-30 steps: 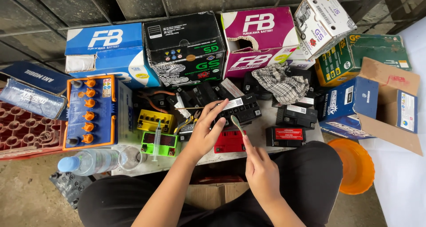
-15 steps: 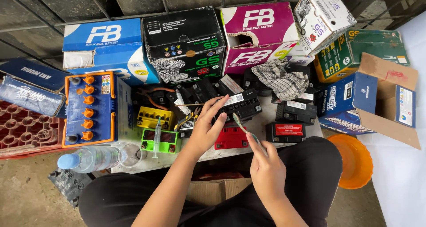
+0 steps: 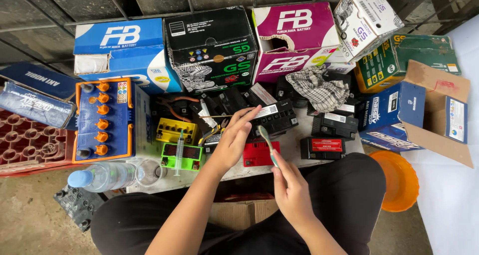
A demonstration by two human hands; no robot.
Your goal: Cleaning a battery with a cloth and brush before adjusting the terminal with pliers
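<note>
On the low white board (image 3: pixel 294 148) in front of the seated person, many small batteries lie close together. The left hand (image 3: pixel 233 140) is spread flat, palm down, and its fingers rest on a black battery (image 3: pixel 272 118) with a white label; it grips nothing. The right hand (image 3: pixel 289 190) is closed around the handle of a toothbrush (image 3: pixel 266 143), which stands tilted in the air with the bristle end up, just beside the left hand's fingers and above a red battery (image 3: pixel 259 154). To the right of the red battery lies a black battery with red label (image 3: pixel 323 148). On the left side, a syringe (image 3: pixel 178 153) lies across a green battery (image 3: pixel 182 157), near a yellow battery (image 3: pixel 172 130) and a big blue battery with orange caps (image 3: pixel 102 120). A water bottle (image 3: pixel 100 176) lies on its side at the near edge. A checked cloth (image 3: pixel 317 90) is draped over batteries at the back, before a row of cardboard boxes (image 3: pixel 209 48). An orange bowl (image 3: pixel 401 182) stands on the floor at the right.
</note>
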